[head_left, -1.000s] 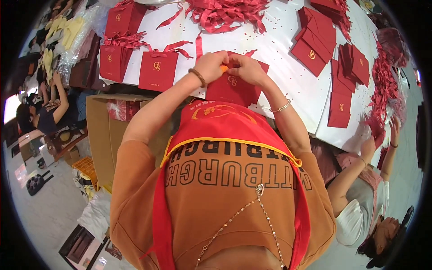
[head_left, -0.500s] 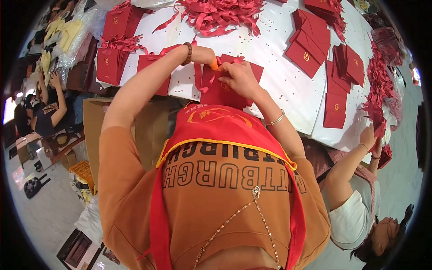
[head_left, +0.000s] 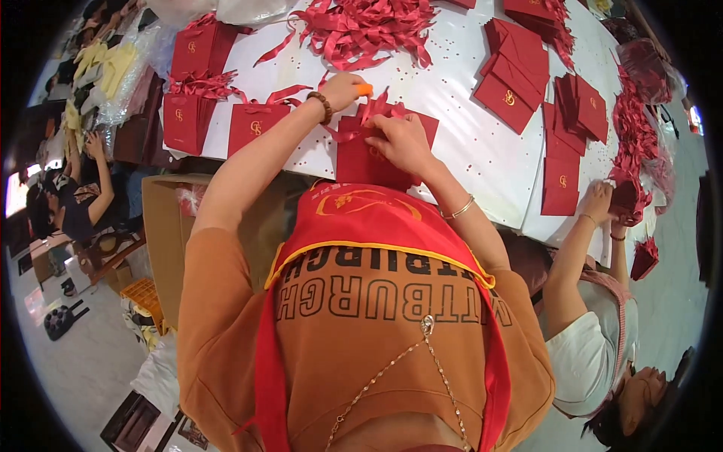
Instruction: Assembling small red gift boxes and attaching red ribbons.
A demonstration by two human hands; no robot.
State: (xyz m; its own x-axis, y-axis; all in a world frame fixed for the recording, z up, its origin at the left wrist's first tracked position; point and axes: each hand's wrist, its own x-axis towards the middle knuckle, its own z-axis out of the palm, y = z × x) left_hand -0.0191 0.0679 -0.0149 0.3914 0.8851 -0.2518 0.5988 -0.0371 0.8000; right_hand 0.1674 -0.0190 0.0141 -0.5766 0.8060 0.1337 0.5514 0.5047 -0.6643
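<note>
A dark red paper bag (head_left: 355, 164) with gold print lies in front of me at the table's near edge, red ribbon (head_left: 375, 111) bunched at its top. My right hand (head_left: 405, 142) rests over the bag, thumb and fingers closed on the ribbon. Beyond the bag's upper left corner, my left hand (head_left: 344, 90) is raised with its fingers closed. Something small and orange (head_left: 364, 90) shows at its fingertips; I cannot tell whether it is a finger cover or a tool. Another red bag (head_left: 252, 128) with a ribbon lies to the left.
A heap of red ribbons (head_left: 365, 34) lies at the far side of the white table (head_left: 467, 177). Red bags stand at left (head_left: 184, 124) and lie stacked at right (head_left: 512, 79). A co-worker's hand (head_left: 597, 201) handles red ribbons at right. A cardboard box (head_left: 167, 241) stands below the left edge.
My left hand has moved away from the bag, up and slightly left, with the orange thing. My right hand stays at the ribbon. The co-worker's hands at right have shifted up the table.
</note>
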